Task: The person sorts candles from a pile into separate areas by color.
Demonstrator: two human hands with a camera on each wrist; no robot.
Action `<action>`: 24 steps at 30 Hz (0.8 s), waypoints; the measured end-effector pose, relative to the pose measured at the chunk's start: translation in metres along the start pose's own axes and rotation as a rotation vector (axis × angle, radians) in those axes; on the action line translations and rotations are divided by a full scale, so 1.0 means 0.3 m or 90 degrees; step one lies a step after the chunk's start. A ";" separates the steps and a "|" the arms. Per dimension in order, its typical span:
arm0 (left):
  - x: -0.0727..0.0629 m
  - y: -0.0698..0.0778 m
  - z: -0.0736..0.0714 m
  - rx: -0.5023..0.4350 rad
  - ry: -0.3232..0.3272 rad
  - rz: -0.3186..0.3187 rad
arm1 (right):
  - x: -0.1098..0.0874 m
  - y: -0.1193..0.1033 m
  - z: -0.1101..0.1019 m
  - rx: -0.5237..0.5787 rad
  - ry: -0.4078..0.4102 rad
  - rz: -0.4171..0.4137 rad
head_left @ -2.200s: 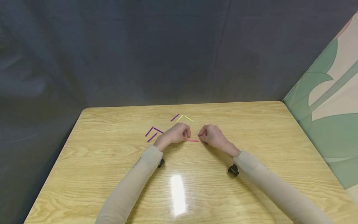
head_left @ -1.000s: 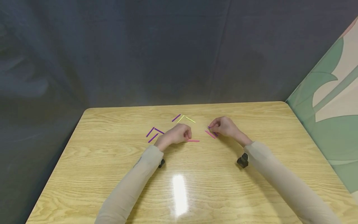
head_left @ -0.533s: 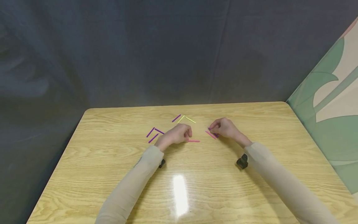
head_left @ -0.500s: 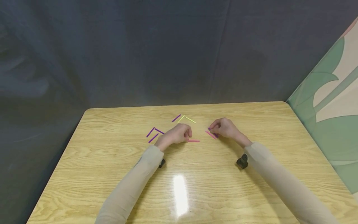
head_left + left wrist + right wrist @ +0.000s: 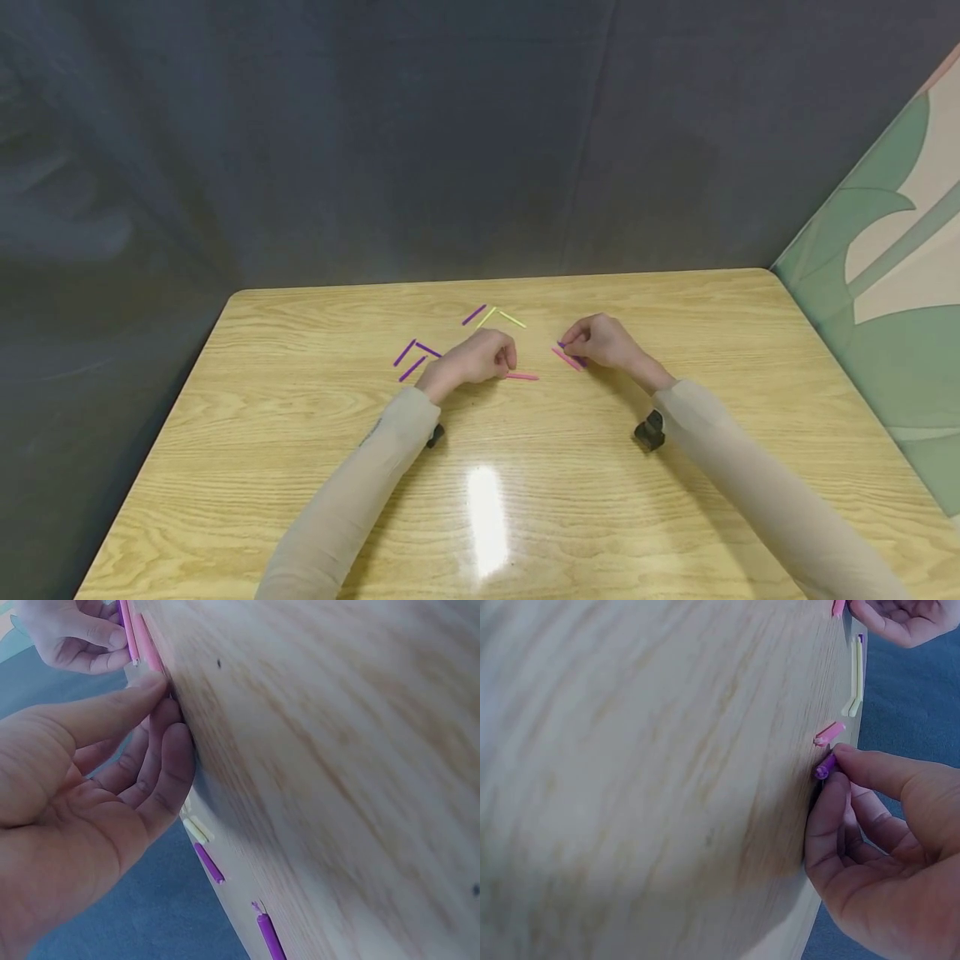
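Note:
In the head view my left hand (image 5: 480, 357) rests low over the table, thumb and index finger pinching one end of a thin pink stick (image 5: 522, 377). The left wrist view shows this pink stick (image 5: 148, 645) running out from the fingertips along the wood. My right hand (image 5: 603, 342) pinches a short purple stick (image 5: 826, 766) between thumb and fingertips, down at the table surface. Right beside it, roughly parallel in the head view, lies a second pink stick (image 5: 567, 359). The right hand covers part of the purple stick in the head view.
Beyond my left hand lie two yellow sticks (image 5: 512, 319) meeting at an angle, with a purple stick (image 5: 474, 315) beside them. Several purple sticks (image 5: 405, 352) lie left of that hand. Dark cloth (image 5: 450, 167) hangs behind the wooden table (image 5: 300, 500).
Compared with about two seconds ago, my right hand has moved right and slightly away with the purple stick, and the second pink stick now shows. The left hand stays put. Hardly anything differs over the last half second.

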State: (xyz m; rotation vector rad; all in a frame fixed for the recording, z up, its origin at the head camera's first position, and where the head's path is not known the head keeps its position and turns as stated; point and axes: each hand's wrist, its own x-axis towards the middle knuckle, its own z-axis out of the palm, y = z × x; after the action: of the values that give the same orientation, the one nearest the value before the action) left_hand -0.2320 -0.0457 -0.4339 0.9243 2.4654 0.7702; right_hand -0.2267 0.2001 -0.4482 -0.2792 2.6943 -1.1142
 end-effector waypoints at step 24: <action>0.020 0.003 0.016 0.021 0.016 0.045 | -0.005 0.005 0.003 0.025 0.003 -0.006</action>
State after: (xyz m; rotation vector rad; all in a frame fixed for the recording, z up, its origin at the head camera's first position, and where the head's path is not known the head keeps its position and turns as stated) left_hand -0.2333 -0.0394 -0.4380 1.0251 2.4862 0.7710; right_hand -0.2251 0.2012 -0.4497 -0.2845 2.6745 -1.1698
